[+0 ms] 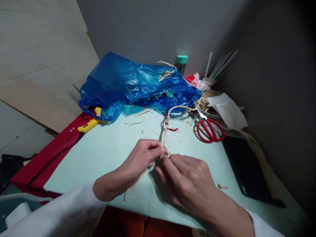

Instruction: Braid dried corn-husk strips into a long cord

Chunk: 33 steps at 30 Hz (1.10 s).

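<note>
left of the red-handled scissors [211, 131] i have the braided straw cord [166, 130], its working end pinched by my left hand [145, 153], strands grasped by my right hand [190, 174]. from the scissors, the pale green tabletop [98, 154] runs widest leftward; the blue plastic bag [138, 82] bounds it behind-left, the flat black panel [244, 164] near-right. whether the red-and-white wrapper [197, 81] beyond carries lettering, i can't tell.

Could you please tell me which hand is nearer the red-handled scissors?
The right hand, just this side of the scissors; the left hand, pinching the braid, is farther away.
</note>
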Each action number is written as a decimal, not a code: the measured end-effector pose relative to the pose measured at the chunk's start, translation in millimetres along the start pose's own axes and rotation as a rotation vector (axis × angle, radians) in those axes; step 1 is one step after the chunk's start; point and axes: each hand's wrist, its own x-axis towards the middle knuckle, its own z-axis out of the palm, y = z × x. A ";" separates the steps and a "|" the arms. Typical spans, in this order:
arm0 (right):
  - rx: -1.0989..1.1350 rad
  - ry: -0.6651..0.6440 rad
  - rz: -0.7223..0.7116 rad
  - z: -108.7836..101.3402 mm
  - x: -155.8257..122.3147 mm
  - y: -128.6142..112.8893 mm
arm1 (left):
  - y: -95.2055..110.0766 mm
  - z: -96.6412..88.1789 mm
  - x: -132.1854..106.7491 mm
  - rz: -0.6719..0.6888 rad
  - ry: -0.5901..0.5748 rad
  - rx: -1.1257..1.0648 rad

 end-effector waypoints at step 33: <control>0.706 -0.111 0.653 11.6 10.0 19.3 | -7.0 15.0 -10.2 0.426 0.235 1.059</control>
